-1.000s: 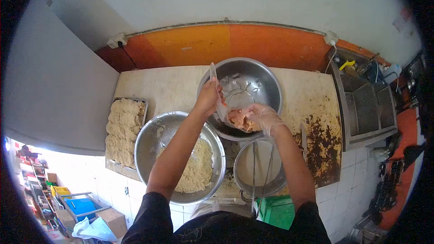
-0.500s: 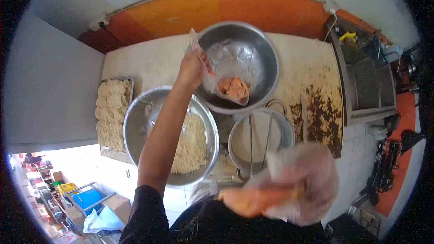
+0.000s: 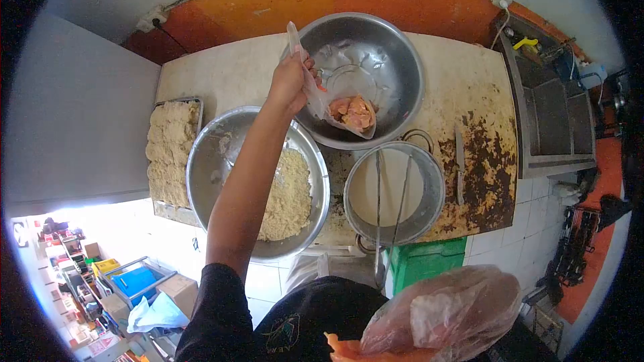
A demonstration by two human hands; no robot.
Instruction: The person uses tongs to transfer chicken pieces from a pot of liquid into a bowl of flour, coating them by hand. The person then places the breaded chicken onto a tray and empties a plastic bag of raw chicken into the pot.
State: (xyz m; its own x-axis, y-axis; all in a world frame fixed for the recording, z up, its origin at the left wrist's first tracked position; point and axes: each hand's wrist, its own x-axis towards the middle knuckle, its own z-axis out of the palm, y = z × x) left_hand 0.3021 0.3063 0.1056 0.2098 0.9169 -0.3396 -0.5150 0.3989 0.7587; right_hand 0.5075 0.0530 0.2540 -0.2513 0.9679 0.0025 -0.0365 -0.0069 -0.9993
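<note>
My left hand point(image 3: 292, 80) is closed around the gathered top of a clear plastic bag point(image 3: 314, 94). Pinkish-orange raw meat pieces point(image 3: 352, 114), probably chicken, sit in its bottom, over the large metal bowl point(image 3: 409, 94). Wrapped in a loose clear plastic bag or glove, my right hand point(image 3: 436, 315) is close to my body at the bottom edge. It grips a slice of raw meat point(image 3: 352, 348), partly cut off by the frame; the fingers are blurred by the plastic.
A metal basin point(image 3: 201, 161) of pale crumbs point(image 3: 285, 194) stands beneath my left forearm. Tongs point(image 3: 379, 194) lie across a pot of whitish liquid point(image 3: 396, 188). At the left is a tray of crumb-coated pieces point(image 3: 171, 154); a knife point(image 3: 459, 161) lies on the worn right tabletop.
My right hand has moved down toward my body with the meat slice, uncovering the pot's front and a green container. My left hand still holds the bag over the bowl; the view has shifted slightly.
</note>
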